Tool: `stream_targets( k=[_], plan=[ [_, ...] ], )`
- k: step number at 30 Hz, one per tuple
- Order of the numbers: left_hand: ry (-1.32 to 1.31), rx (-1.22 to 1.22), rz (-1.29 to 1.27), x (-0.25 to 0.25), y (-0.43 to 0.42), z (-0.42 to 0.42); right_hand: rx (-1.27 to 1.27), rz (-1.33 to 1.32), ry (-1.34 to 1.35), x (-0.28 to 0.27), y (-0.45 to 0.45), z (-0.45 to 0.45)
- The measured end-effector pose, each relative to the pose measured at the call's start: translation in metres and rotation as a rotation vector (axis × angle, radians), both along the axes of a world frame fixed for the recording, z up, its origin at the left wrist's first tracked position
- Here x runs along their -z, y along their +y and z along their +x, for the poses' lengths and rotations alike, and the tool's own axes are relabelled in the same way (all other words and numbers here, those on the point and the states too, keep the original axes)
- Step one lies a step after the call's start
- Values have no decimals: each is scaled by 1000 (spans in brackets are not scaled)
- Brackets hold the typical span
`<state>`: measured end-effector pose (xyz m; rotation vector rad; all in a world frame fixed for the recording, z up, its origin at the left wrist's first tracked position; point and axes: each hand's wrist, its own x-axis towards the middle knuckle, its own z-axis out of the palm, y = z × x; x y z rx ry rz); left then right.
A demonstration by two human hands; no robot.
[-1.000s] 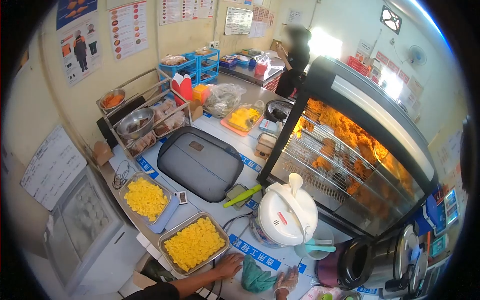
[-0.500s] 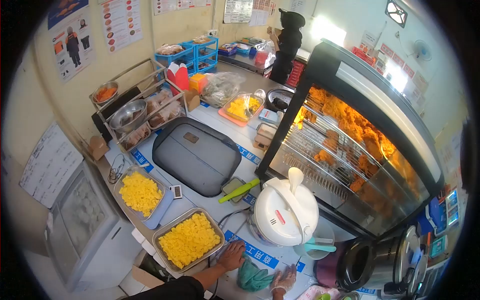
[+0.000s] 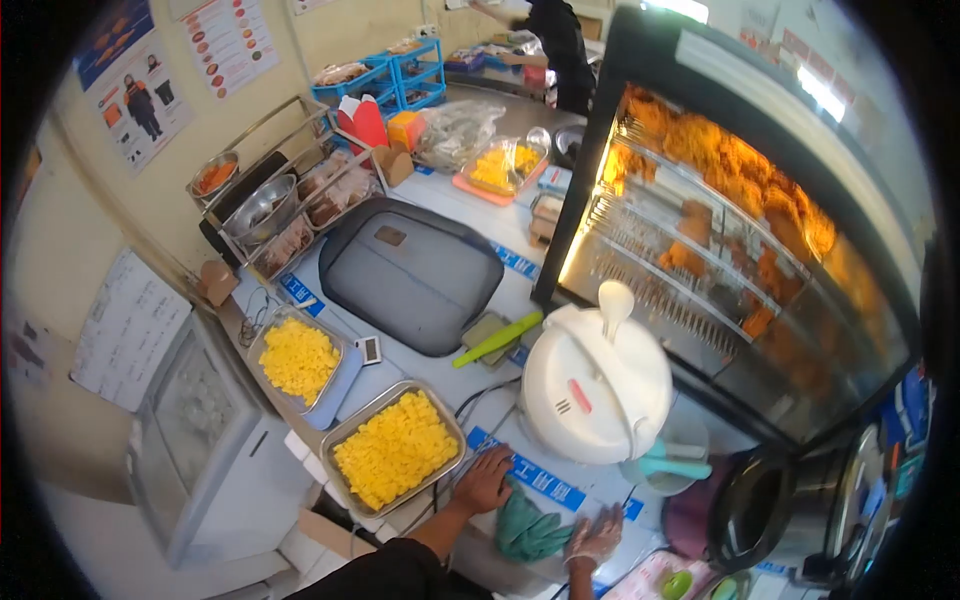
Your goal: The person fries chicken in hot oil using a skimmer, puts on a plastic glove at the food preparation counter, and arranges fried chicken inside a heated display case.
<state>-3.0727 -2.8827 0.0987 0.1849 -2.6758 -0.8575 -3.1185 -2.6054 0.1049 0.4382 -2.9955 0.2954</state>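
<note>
Bare and palm down, my left hand [image 3: 484, 482] rests on the white counter, just right of a metal tray of yellow scrambled pieces [image 3: 396, 450]. My right hand [image 3: 595, 538], in a clear plastic glove, lies on the counter with its fingers spread. Between the two hands is a crumpled green cloth [image 3: 530, 526]; my right fingers are beside its edge. Neither hand holds anything that I can see. A second tray of yellow pieces [image 3: 299, 358] sits on a blue scale further left. Above my hands stands a white lidded cooker [image 3: 596, 385] with a white scoop.
A dark griddle [image 3: 410, 275] lies behind the trays, with a green-handled tool [image 3: 498, 340] at its corner. A heated cabinet [image 3: 740, 230] of fried food fills the right. Dark pots [image 3: 755, 505] stand at the lower right. Another person [image 3: 560, 50] is at the back counter.
The view has shifted, and the griddle and cabinet appear higher. My left hand has slid up the counter beside the cloth. The other person at the back has changed posture, with an arm stretched out.
</note>
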Motion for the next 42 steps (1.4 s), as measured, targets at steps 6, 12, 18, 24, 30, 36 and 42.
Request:
stream_targets(
  k=[6,12,18,24,30,36,42],
  plan=[
    [-47,3,48,-2,2,-1,167,-610,-218,19,4,-5],
    [-44,18,35,0,0,-1,83,-330,-105,5,3,-4],
    [-59,10,39,-3,0,-1,58,-181,-99,-6,1,-4],
    [-113,25,15,-5,-1,-1,197,-621,-226,1,-5,-4],
    [-69,31,45,-4,-1,-2,134,-328,-96,-8,-6,-2],
    [-84,45,52,-7,-1,-3,154,-542,-182,-18,-8,-4],
    [-74,41,33,-15,-1,-4,62,-290,-29,-3,2,-4]
  ],
)
